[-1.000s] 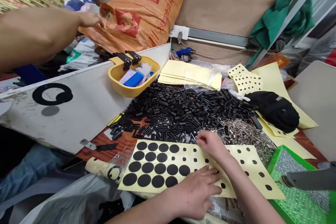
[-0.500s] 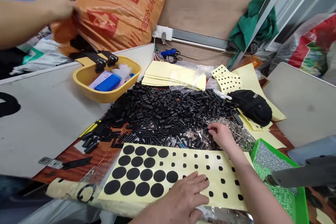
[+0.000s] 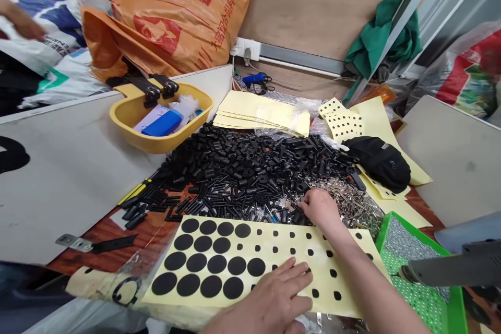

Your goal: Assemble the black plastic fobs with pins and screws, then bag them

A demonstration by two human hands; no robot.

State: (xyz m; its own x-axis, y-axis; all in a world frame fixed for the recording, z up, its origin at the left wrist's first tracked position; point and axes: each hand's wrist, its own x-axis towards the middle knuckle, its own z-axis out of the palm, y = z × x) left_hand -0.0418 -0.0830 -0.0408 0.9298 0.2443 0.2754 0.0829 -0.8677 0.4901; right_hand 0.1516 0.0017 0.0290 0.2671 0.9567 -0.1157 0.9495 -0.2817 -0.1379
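Observation:
My left hand [image 3: 279, 292] lies flat with its fingers stretched over a pale yellow sheet [image 3: 270, 266] at the front of the table. Large black round stickers [image 3: 216, 264] cover the sheet's left part; small black marks dot the rest. Beyond the sheet, my right hand [image 3: 320, 207] reaches to the edge of a heap of black plastic parts [image 3: 250, 162], where it meets a pile of thin metal pieces [image 3: 348, 195]. Thumb and forefinger are pinched together there. Whatever sits between those fingertips is too small to make out.
A yellow bin [image 3: 160, 141] hangs on the left partition. At right, a green tray [image 3: 422, 297] holds small metal bits, with a grey power screwdriver [image 3: 450, 266] over it. A black cap [image 3: 379, 162] and yellow sheets [image 3: 262, 115] lie behind. Another person's hand [image 3: 23, 21] shows upper left.
My right hand has moved slightly left and nearer to me along the heap. The other person's arm has drawn back to the left. My left hand stays on the sheet.

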